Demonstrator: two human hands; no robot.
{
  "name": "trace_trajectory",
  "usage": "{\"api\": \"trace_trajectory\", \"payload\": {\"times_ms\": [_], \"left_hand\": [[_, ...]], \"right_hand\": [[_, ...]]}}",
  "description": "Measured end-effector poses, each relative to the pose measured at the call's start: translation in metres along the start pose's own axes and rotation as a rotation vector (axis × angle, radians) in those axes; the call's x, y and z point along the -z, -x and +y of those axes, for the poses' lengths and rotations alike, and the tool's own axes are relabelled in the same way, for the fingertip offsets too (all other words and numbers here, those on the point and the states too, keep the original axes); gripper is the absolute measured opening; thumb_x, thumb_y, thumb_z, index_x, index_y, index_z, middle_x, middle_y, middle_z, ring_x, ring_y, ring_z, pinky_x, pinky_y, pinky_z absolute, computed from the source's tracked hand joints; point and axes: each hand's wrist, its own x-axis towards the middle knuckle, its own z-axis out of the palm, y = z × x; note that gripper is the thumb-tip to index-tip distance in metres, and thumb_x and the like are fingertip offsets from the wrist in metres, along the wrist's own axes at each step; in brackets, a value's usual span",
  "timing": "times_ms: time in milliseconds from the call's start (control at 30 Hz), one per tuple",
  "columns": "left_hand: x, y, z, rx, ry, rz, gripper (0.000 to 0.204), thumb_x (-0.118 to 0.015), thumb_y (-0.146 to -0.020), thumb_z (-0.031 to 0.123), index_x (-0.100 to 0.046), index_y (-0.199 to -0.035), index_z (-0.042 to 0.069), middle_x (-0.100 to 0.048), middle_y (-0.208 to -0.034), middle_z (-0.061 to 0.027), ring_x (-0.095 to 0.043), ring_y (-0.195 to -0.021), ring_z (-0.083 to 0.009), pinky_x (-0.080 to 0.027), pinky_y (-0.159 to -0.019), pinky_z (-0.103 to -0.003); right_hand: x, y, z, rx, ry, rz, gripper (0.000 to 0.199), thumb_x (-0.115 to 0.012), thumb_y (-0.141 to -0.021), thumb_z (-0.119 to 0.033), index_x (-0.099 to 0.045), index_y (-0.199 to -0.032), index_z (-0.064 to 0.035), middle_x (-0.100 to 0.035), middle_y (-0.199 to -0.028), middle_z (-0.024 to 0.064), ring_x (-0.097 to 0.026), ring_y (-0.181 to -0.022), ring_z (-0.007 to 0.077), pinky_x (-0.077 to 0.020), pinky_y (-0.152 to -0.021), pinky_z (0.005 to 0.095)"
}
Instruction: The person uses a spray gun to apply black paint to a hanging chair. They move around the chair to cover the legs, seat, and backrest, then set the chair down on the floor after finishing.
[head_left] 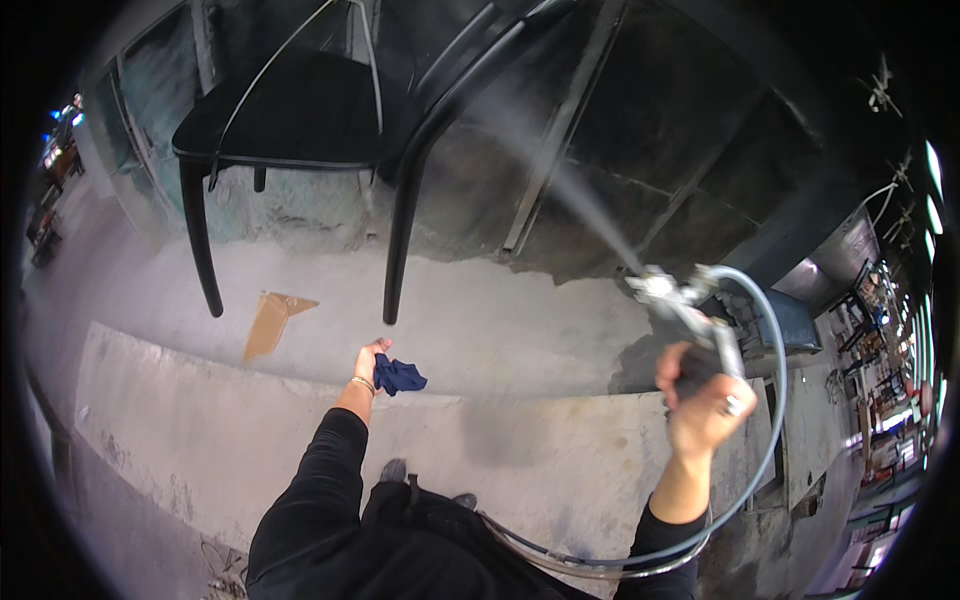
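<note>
My right hand (705, 410) is wrapped round the grip of a metal spray gun (690, 305), held up at the right. A pale cone of spray mist (595, 205) leaves its nozzle toward the upper left, to the chair's back. My left hand (371, 362) is closed on a crumpled dark blue cloth (400, 376), just below one chair leg and apart from it. The black chair (290, 110) hangs above the floor at the upper left, with its legs pointing down. A thin light-coloured loop (375, 65) runs up from its seat. The chair back's top is partly out of view.
A grey hose (778, 370) curves from the gun down past my right forearm. Stained dark panels (690, 130) stand behind the chair. A torn cardboard piece (268, 325) lies on the pale floor. Nearer me runs a long concrete ledge (200, 400). Cluttered racks (890, 350) line the far right.
</note>
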Motion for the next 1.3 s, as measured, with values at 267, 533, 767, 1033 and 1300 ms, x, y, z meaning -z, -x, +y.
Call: {"api": "trace_trajectory", "payload": {"times_ms": [267,533,767,1033,1300], "left_hand": [[0.136,0.112,0.055,-0.139,-0.063,0.102,0.084,-0.049,-0.072,0.011,-0.037,-0.155,0.003,-0.065,-0.138,-0.0098,-0.051,-0.061,-0.0130,-0.049,-0.059,-0.028],[0.201,0.190,0.126,-0.214,0.073,0.239,0.088,-0.047,-0.073,0.008,-0.029,-0.160,0.003,-0.060,-0.143,-0.0107,-0.051,-0.060,-0.0133,-0.048,-0.058,-0.028],[0.224,0.116,0.181,-0.171,-0.009,0.172,0.090,-0.050,-0.074,0.007,-0.027,-0.161,0.006,-0.059,-0.136,-0.0086,-0.053,-0.065,-0.0154,-0.050,-0.061,-0.029],[0.286,0.017,0.214,-0.009,-0.019,-0.208,0.075,-0.047,-0.075,0.007,-0.044,-0.150,0.007,-0.061,-0.136,-0.0047,-0.047,-0.068,-0.0152,-0.046,-0.067,-0.026],[0.322,-0.002,0.242,-0.040,-0.086,-0.405,0.077,-0.045,-0.076,0.007,-0.042,-0.153,0.002,-0.044,-0.163,-0.0053,-0.040,-0.061,-0.0088,-0.044,-0.065,-0.022]], "right_hand": [[-0.103,0.027,0.144,-0.412,0.155,-0.352,0.049,-0.076,-0.095,-0.043,-0.074,-0.122,-0.0016,-0.069,-0.073,0.0073,-0.066,-0.068,0.0115,-0.0544,-0.066,0.0296],[-0.162,0.025,0.192,-0.618,0.527,-0.591,0.073,-0.066,-0.088,-0.072,-0.075,-0.124,-0.0086,-0.076,-0.093,0.0218,-0.074,-0.097,0.0384,-0.0559,-0.087,0.0450],[-0.209,0.101,0.150,-0.006,0.294,-0.051,0.057,-0.086,-0.083,-0.039,-0.072,-0.124,-0.0010,-0.076,-0.091,0.0168,-0.075,-0.079,0.0286,-0.0581,-0.071,0.0347],[-0.370,0.175,0.191,0.103,0.585,0.161,0.063,-0.088,-0.076,-0.047,-0.073,-0.120,-0.0039,-0.070,-0.075,0.0059,-0.068,-0.059,0.0206,-0.0518,-0.050,0.0330],[-0.427,0.196,0.242,0.184,0.667,0.267,0.060,-0.087,-0.079,-0.042,-0.073,-0.122,-0.0014,-0.071,-0.080,0.0101,-0.068,-0.066,0.0201,-0.0526,-0.059,0.0321]]}}
